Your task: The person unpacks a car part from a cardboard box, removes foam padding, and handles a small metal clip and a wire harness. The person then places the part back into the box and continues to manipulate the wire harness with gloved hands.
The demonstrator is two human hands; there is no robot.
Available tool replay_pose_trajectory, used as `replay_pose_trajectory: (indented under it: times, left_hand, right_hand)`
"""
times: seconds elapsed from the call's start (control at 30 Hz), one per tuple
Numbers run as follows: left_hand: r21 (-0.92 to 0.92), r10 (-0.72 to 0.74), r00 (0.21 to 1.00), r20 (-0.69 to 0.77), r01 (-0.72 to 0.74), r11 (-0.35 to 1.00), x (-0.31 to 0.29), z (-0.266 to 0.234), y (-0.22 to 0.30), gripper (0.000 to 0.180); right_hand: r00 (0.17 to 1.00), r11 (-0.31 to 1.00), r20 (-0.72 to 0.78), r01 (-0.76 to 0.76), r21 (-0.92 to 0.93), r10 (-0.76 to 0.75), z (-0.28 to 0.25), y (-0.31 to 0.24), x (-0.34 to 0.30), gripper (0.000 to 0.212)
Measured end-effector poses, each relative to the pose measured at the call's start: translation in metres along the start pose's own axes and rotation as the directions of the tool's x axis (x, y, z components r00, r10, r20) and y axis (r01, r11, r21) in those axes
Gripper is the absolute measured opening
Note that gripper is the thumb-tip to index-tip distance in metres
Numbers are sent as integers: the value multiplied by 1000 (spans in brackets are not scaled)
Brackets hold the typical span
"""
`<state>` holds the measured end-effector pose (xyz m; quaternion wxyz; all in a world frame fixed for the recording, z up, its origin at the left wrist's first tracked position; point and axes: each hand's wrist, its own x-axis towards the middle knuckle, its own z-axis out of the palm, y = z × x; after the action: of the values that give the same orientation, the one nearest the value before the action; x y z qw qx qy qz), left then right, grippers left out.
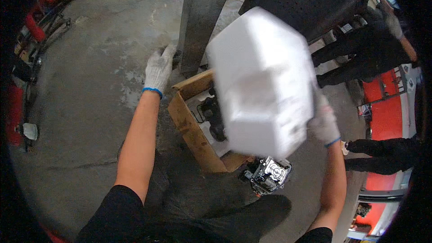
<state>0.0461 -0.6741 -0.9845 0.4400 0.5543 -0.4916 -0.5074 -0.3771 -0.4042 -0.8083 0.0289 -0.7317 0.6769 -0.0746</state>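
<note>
My right hand, in a white knit glove with a blue cuff, grips the right side of a large white foam packing block. The block is tilted, smeared by motion, and hides part of what lies below it. Beneath it stands an opened cardboard box with dark metal parts bedded in white foam. My left hand, gloved the same way, reaches out beside the foot of a grey metal post. Its fingers look apart, and I see nothing held in them.
A silvery machined assembly rests on the concrete floor by the box's near corner. A dark perforated panel rises beyond the foam. People in dark trousers stand at the right, near red cabinets. More red equipment lines the left edge.
</note>
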Motion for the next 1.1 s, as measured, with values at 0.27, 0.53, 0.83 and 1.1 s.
replay_pose_trajectory:
  times: [0.27,0.53,0.83,1.1]
  left_hand:
    - [-210,-15,996,90,34,977,-16,24,37,46]
    - [-450,-73,962,264,190,873,-10,51,24,38]
    - [-53,130,903,410,-119,992,-33,99,15,37]
    - [-438,287,706,647,36,898,-63,115,41,66]
  right_hand:
    - [558,566,-242,-531,631,794,-70,-22,-36,52]
    - [575,552,-338,-248,796,745,-81,-30,-16,43]
    - [550,589,-252,-608,533,796,-45,-54,-8,27]
    - [611,726,-419,-428,539,671,4,-63,39,55]
